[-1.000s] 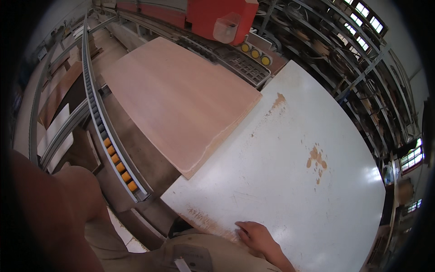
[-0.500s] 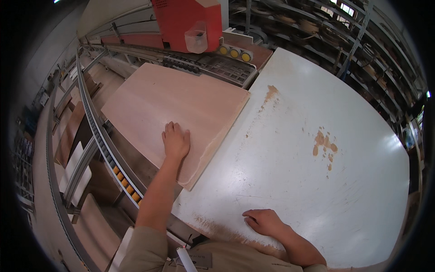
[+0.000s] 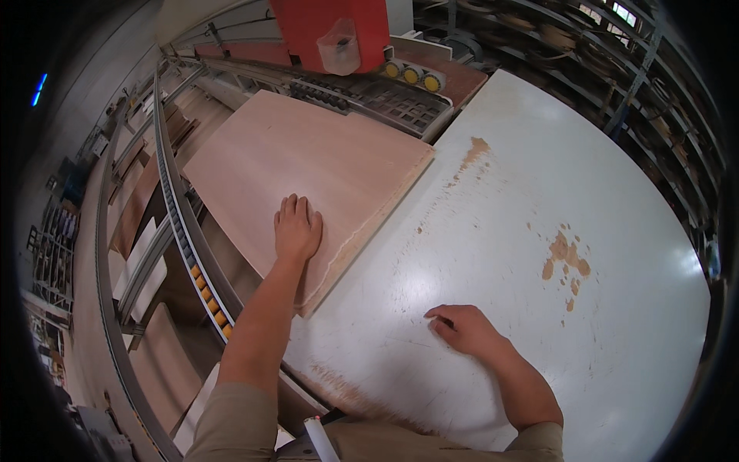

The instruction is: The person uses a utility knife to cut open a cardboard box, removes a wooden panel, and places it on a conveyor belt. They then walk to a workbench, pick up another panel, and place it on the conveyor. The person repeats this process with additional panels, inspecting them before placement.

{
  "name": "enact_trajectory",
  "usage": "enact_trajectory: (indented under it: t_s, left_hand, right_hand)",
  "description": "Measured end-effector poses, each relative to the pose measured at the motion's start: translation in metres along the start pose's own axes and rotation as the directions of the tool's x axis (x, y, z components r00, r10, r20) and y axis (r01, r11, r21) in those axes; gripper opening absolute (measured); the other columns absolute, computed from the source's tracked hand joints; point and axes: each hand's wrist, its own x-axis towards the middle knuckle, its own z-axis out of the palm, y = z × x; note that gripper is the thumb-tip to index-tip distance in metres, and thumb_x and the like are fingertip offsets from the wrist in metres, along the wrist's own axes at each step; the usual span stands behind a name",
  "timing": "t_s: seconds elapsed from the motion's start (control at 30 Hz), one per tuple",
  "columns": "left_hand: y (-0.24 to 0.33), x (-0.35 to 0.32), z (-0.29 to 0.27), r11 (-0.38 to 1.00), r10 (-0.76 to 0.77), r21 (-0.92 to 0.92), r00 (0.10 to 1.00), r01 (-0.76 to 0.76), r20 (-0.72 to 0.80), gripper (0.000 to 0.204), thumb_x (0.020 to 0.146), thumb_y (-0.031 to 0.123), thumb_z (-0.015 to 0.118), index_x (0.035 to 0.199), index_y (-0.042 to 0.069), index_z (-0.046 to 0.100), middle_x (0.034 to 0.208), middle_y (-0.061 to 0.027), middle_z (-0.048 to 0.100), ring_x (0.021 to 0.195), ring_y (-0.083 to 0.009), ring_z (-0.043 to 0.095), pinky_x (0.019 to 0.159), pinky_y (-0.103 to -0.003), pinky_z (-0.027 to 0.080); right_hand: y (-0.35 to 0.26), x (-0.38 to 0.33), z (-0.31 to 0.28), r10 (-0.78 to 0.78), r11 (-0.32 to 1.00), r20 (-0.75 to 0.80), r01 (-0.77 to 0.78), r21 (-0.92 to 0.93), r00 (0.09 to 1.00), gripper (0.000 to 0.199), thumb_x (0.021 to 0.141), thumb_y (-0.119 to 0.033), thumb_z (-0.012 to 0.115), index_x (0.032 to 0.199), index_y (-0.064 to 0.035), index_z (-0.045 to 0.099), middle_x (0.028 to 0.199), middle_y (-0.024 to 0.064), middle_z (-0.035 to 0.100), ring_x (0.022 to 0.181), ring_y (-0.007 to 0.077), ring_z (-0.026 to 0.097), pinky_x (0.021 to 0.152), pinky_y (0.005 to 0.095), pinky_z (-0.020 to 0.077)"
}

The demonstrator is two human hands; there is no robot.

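Note:
A large light-brown wooden panel (image 3: 308, 162) lies flat, its right edge overlapping a white worktable (image 3: 554, 177). My left hand (image 3: 296, 231) presses palm down on the panel near its front corner, fingers together and pointing away from me. My right hand (image 3: 462, 327) rests on the white table surface near its front edge, fingers curled loosely, holding nothing. The panel's far end reaches a red machine (image 3: 335, 31) with yellow buttons (image 3: 412, 75).
A roller conveyor rail (image 3: 181, 231) with orange wheels runs along the panel's left side. More wooden boards (image 3: 135, 208) lie stacked further left. Metal shelving (image 3: 639, 46) stands behind the table at upper right. Brown worn patches (image 3: 566, 258) mark the white table.
My left hand came into view and landed flat on the panel, then stayed there. My right hand shifted slightly on the table. The view tilted toward the machine.

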Motion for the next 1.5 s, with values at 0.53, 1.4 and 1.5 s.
enact_trajectory:
  t_s: [0.53, 1.4, 1.5]
  left_hand:
    - [0.003, 0.003, -0.002, 0.999, -0.034, -0.007, 0.999, 0.035, 0.032, 0.046, 0.094, 0.029, 0.053, 0.130, 0.000, 0.053, 0.142, -0.0220, 0.047, 0.136, -0.0385, 0.040, 0.113, -0.050, 0.031]
    - [0.008, 0.006, -0.009, 0.996, -0.085, -0.033, 0.993, 0.088, 0.086, 0.049, 0.095, 0.028, 0.052, 0.133, -0.002, 0.052, 0.146, -0.0223, 0.044, 0.140, -0.0372, 0.037, 0.116, -0.047, 0.026]
    - [0.007, 0.005, -0.010, 0.996, -0.077, -0.030, 0.994, 0.080, 0.072, 0.048, 0.094, 0.027, 0.053, 0.132, -0.002, 0.052, 0.145, -0.0219, 0.045, 0.139, -0.0369, 0.037, 0.115, -0.047, 0.027]
  right_hand:
    - [0.021, 0.073, -0.068, 0.111, 0.981, -0.101, -0.093, 0.172, 0.989, 0.024, 0.090, -0.016, 0.070, 0.112, -0.0065, 0.069, 0.086, 0.0062, 0.069, 0.076, 0.0180, 0.062, 0.073, 0.0310, 0.0511]
    - [0.037, 0.351, -0.243, 0.179, 0.764, -0.286, -0.316, -0.562, 0.941, 0.118, 0.056, -0.054, 0.085, 0.149, 0.0006, 0.035, 0.149, 0.0192, 0.045, 0.140, 0.0368, 0.039, 0.113, 0.0465, 0.0358]
    - [0.046, 0.358, -0.235, 0.163, 0.707, -0.316, -0.334, -0.623, 0.935, 0.116, 0.058, -0.045, 0.083, 0.155, -0.0099, 0.029, 0.147, 0.0205, 0.046, 0.138, 0.0376, 0.041, 0.111, 0.0478, 0.0382]
